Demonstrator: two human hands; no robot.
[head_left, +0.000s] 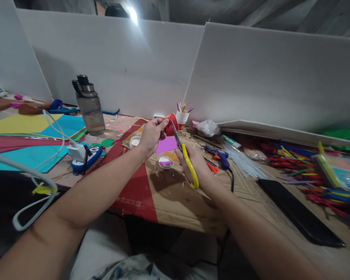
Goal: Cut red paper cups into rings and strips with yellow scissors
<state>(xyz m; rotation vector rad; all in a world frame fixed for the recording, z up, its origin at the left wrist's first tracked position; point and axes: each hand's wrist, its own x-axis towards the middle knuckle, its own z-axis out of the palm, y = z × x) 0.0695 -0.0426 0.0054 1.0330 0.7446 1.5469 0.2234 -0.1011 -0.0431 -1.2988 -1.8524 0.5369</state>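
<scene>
My left hand [152, 136] is closed on a red paper cup [170, 123], held up over the middle of the cardboard. In my right hand [196, 161] is a pair of scissors with yellow handles [190, 167]. The scissor blades point up and away, with their tips at the cup's right side; whether they touch it is hard to tell. Below the cup lies a purple sheet [167, 145]. Nearer to me is a small white round lid [165, 162] with a purple piece in it, and another white round item [134, 142] sits left of my left hand.
A water bottle [90, 107] and a blue power strip [86, 158] stand on the left, by coloured sheets. Behind are pens in stacked cups [182, 116]. To the right lie a blue glue gun [220, 155], a black flat object [299, 212] and colourful strips [291, 155].
</scene>
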